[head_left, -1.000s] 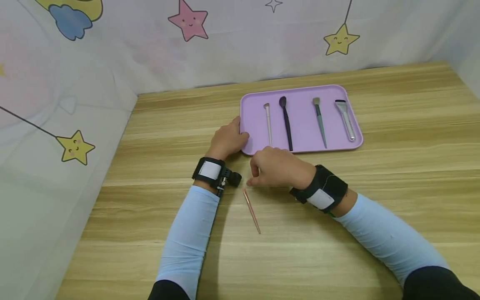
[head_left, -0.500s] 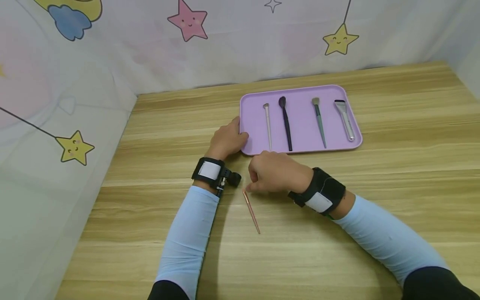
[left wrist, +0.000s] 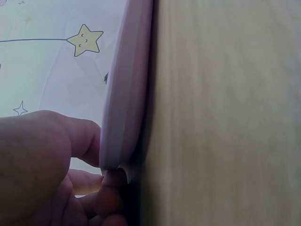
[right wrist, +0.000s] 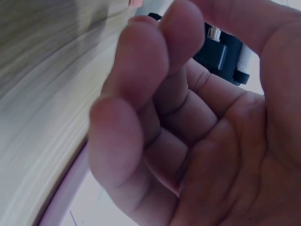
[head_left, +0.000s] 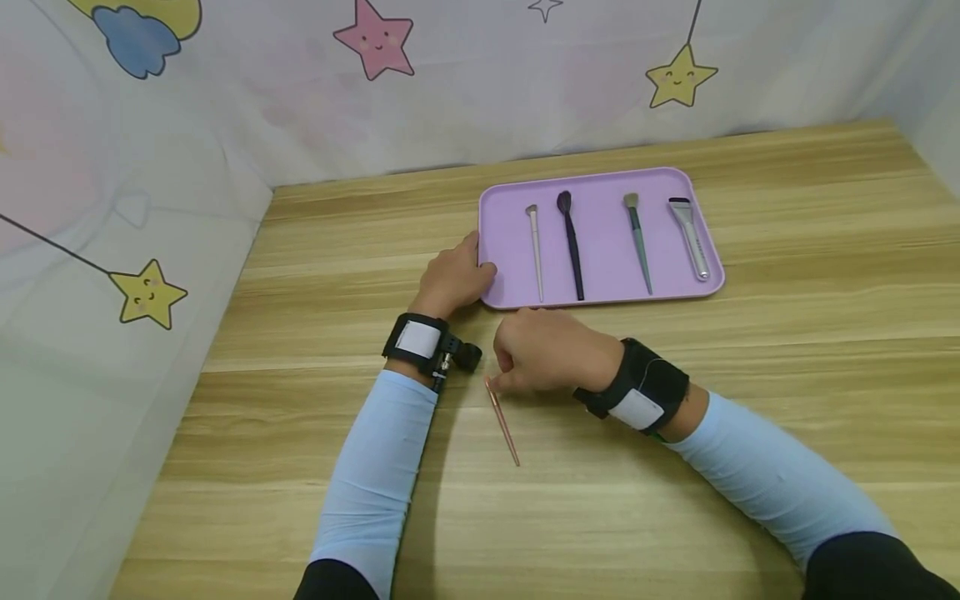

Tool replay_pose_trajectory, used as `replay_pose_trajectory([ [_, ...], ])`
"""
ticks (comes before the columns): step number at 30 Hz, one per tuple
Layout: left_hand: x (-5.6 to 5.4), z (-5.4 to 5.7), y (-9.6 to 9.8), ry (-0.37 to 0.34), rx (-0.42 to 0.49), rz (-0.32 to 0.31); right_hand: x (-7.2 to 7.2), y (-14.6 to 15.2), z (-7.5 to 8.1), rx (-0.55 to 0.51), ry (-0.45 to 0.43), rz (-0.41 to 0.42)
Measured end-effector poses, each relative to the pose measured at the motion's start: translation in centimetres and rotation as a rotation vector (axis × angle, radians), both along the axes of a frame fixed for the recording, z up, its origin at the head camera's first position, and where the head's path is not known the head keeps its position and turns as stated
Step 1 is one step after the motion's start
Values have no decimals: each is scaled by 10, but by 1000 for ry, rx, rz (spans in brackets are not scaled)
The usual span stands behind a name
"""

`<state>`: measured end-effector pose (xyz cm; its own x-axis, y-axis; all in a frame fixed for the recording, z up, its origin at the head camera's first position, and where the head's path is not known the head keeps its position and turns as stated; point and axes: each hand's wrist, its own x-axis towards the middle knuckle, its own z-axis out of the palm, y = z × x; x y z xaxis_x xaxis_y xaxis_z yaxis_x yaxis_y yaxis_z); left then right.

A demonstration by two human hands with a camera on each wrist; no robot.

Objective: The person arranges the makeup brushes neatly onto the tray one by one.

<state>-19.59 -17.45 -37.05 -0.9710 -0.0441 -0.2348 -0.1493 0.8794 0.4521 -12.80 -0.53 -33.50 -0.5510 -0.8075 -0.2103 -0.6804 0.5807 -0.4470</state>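
My left hand (head_left: pixel 456 279) grips the near left corner of the lilac tray (head_left: pixel 607 293), its thumb on the rim. In the left wrist view, the thumb lies on one side of the tray edge (left wrist: pixel 123 94) and fingertips on the other. A thin rose-gold makeup brush (head_left: pixel 506 429) lies on the table, its upper end by the right thumb. Over that end my right hand (head_left: pixel 551 350) stands low with curled fingers. Its palm and several bent fingers (right wrist: pixel 141 66) fill the right wrist view; whether they pinch the brush is hidden.
On the tray lie a thin white makeup brush (head_left: pixel 536 250), a black one (head_left: pixel 573 254), a green-handled one (head_left: pixel 640 246) and a flat silver one (head_left: pixel 693 246). The wooden table (head_left: pixel 615 500) meets a star-printed cloth (head_left: pixel 480 100) at the back and left.
My right hand has come down and slightly toward me, reaching the upper end of the rose-gold brush. The left hand and the tray stay in place.
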Motion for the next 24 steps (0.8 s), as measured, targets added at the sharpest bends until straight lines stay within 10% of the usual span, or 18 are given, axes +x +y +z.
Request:
replay_pose_trajectory([
  [24, -1, -1, 0, -8, 6, -1, 16, -6, -5, 72, -7, 25],
])
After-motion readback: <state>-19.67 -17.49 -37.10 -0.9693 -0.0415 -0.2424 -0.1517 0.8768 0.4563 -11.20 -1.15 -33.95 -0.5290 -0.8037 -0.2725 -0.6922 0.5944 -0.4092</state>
